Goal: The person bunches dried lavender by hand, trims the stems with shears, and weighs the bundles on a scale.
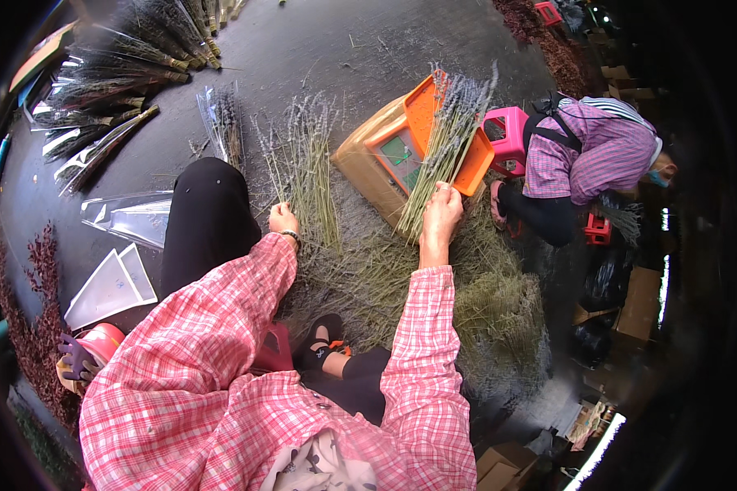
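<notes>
My right hand (pixel 442 212) is closed around the stems of a dried lavender bunch (pixel 445 144), whose heads lie over the orange tray (pixel 422 105) of a weighing scale (pixel 393 147). The scale stands on a cardboard box (pixel 362 161). My left hand (pixel 284 219) has its fingers together at the stems of a few lavender sprigs (pixel 275 166). Beside them a looser group of lavender (pixel 313 178) lies on the floor. A lavender bunch in a clear sleeve (pixel 224 123) lies beyond my left knee.
Wrapped bunches (pixel 107 144) lie in a row at the upper left, with clear plastic sleeves (pixel 138 215) below. A heap of loose stems (pixel 497 301) spreads below the box. At the right a co-worker (pixel 596 147) bends near a pink stool (pixel 506 141). Dark red dried flowers (pixel 40 319) lie at the left.
</notes>
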The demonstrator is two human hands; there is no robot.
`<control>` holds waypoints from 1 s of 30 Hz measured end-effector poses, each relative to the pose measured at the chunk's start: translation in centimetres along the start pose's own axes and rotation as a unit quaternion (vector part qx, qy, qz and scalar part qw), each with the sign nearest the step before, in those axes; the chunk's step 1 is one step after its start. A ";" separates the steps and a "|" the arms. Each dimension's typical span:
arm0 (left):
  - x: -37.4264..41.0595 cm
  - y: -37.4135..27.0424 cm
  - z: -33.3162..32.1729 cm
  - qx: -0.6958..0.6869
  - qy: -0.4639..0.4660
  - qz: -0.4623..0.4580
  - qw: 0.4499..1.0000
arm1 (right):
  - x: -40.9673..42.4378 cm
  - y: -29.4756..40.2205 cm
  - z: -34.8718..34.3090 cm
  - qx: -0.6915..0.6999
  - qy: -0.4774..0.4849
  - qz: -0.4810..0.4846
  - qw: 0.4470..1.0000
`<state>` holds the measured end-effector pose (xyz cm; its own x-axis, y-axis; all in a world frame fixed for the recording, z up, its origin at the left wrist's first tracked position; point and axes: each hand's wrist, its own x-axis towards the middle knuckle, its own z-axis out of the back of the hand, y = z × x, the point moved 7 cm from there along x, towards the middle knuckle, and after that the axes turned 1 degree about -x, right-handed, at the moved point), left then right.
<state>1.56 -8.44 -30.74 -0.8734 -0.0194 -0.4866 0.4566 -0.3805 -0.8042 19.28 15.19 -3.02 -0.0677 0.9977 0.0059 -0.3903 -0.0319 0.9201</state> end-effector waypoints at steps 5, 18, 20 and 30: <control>1.3 0.4 0.7 -0.009 -0.010 -0.013 1.000 | -0.5 0.8 -0.1 -0.179 -0.033 0.076 0.980; 0.6 -2.4 -1.4 -0.071 0.042 -0.076 0.994 | -5.0 0.2 4.6 -0.138 -0.043 0.057 0.988; 2.9 -1.8 -0.9 -0.095 0.037 -0.074 0.992 | -5.1 0.3 3.3 -0.090 -0.051 0.107 0.989; -10.5 -16.4 -1.4 -0.391 0.331 0.012 0.859 | -12.9 -1.4 -5.9 -0.249 0.257 0.080 0.930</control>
<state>3.49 -0.66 -12.90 -0.6919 0.6100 -0.3862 0.6739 0.3538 -0.6486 15.25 2.05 -6.66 -0.5423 0.8212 -0.1776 -0.7049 -0.3296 0.6281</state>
